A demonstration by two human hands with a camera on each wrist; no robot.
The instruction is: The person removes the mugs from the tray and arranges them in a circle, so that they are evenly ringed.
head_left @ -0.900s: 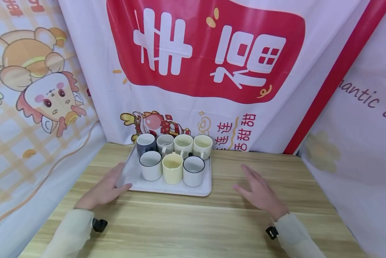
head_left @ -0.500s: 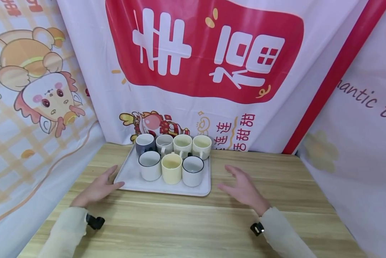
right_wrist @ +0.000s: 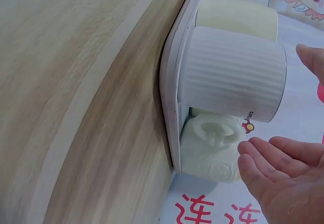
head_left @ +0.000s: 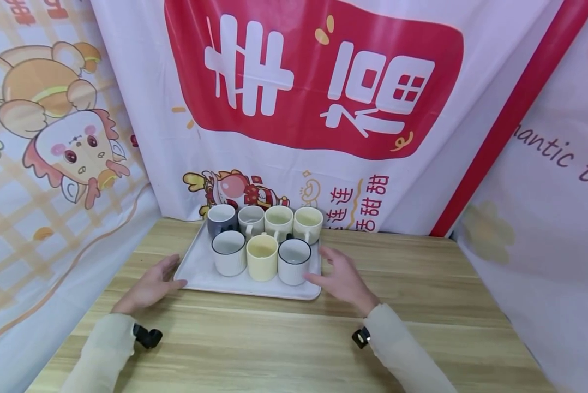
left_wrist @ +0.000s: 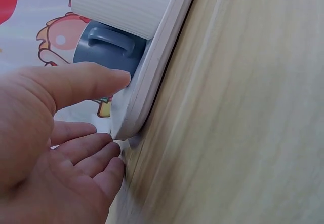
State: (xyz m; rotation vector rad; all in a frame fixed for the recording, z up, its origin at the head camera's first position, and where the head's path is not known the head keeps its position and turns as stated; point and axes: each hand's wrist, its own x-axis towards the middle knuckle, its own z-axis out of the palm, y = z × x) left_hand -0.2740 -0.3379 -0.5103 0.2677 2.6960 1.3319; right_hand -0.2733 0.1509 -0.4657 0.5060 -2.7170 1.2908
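A white tray (head_left: 196,273) lies on the table, carrying several mugs in two rows. In front stand a white ribbed mug (head_left: 229,265), a yellow mug (head_left: 262,267) and another white ribbed mug (head_left: 294,271) with a dark rim. Behind them are a dark blue-grey mug (head_left: 220,225), a greyish one and two pale ones, including a cream mug (head_left: 307,226). My left hand (head_left: 147,288) is at the tray's left front corner, thumb over the rim (left_wrist: 134,112), fingers beside it. My right hand (head_left: 342,277) hovers at the right edge, fingers spread, thumb near the front right mug.
A patterned cloth wall (head_left: 323,180) rises right behind the tray. More printed cloth hangs on the left side (head_left: 78,218) and the right side (head_left: 539,245). The wooden table (head_left: 255,349) extends in front of the tray and to its right.
My right hand has moved left, from over the table to the tray's right edge. My left hand has drawn slightly back to the left at the corner. Tray and mugs stay put.
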